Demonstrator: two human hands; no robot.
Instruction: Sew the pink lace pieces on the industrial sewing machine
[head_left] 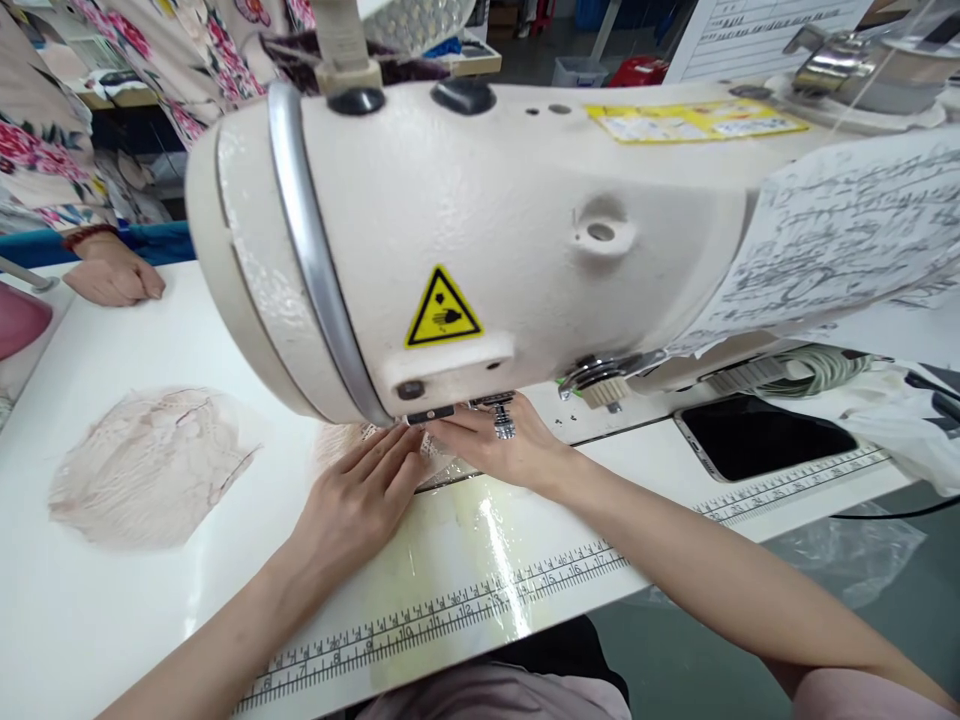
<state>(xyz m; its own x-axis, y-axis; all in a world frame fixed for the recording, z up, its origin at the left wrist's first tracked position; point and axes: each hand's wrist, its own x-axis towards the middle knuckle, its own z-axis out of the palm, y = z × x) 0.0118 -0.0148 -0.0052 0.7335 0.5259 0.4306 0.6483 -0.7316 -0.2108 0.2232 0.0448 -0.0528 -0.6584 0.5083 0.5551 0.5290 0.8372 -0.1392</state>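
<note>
A large cream sewing machine spans the view above my hands. Under its head lies a piece of pale pink lace fabric, partly covered by the machine and my hands. My left hand rests flat on this lace, fingers stretched out toward the needle area. From the other side, my right hand reaches in under the machine arm, its fingertips by the lace and hidden behind the machine's parts. Another sheer pale pink lace piece lies on the table to the left.
A ruler strip runs along the front edge of the white table. To the right are a phone, a coiled pale green cord and white cloth. Another person's hand rests at the far left.
</note>
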